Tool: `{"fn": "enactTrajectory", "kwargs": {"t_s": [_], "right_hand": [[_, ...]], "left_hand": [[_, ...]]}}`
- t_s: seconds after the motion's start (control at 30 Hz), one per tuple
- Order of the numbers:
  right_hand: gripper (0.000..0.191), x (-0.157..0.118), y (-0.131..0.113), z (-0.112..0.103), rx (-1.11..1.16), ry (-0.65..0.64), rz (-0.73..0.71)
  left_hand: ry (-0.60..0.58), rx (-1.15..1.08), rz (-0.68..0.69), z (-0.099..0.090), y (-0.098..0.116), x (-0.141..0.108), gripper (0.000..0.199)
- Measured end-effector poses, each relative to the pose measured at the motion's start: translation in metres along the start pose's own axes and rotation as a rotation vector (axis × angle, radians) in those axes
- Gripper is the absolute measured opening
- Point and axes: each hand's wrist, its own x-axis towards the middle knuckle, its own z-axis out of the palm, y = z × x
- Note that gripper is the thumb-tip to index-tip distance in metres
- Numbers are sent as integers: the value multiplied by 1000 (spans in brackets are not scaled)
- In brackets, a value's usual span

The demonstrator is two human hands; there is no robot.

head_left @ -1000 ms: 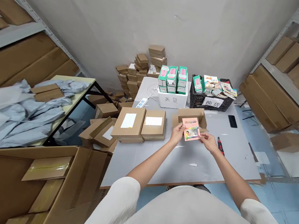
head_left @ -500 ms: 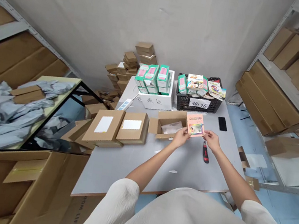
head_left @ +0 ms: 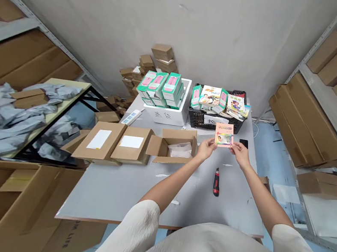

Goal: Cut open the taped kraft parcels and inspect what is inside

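A small pink booklet (head_left: 224,135) with a colourful picture on its cover is held up over the table. My left hand (head_left: 206,148) pinches its left edge, and my right hand (head_left: 240,152) grips its lower right edge. Left of my hands stands an open cardboard box (head_left: 175,160) with a pale packet (head_left: 180,150) inside. A red and black utility knife (head_left: 217,183) lies on the table below the booklet. Behind my right hand a black phone (head_left: 244,143) is partly hidden.
Two closed boxes (head_left: 98,142) with white labels stand on the table's left (head_left: 129,197). Behind are a white bin (head_left: 165,116) of green-and-pink boxes and a black crate (head_left: 193,119) of books. Shelves with cartons (head_left: 315,121) are at the right.
The view has shifted, so the table things appear further left. Both hands still hold the booklet, now nearer the black crate and phone, further from the open box.
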Motion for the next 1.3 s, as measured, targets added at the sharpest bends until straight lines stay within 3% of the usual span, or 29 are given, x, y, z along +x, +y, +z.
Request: {"fn": "enactTrajectory", "kwargs": {"t_s": [0.17,0.27,0.37,0.63,0.83,1.03,1.17,1.3], "right_hand": [[52,35,-17,-7,4,4,-25],[52,57,-27,-2,9,-7,-54],[53,83,-38,17,31,-33,-76],[47,153,-58,102,78,-94,-75],[44,179,-58,128,159,-78,-50],[40,169,-52,121,220,-69,-92],[24,147,-45,114,210,-84,-14],[22,120,-36,114,181,-79,60]], "left_hand": [[-18,-38,48,17,20,37,47],[-2,-17,93,17,31,56,48],[58,-1,147,3,44,74,46],[303,-59,179,-58,74,133,34],[371,-122,160,-71,76,166,36],[377,-152,157,-77,68,161,25],[369,-128,103,-88,63,138,19],[412,-99,65,-105,60,106,16]]}}
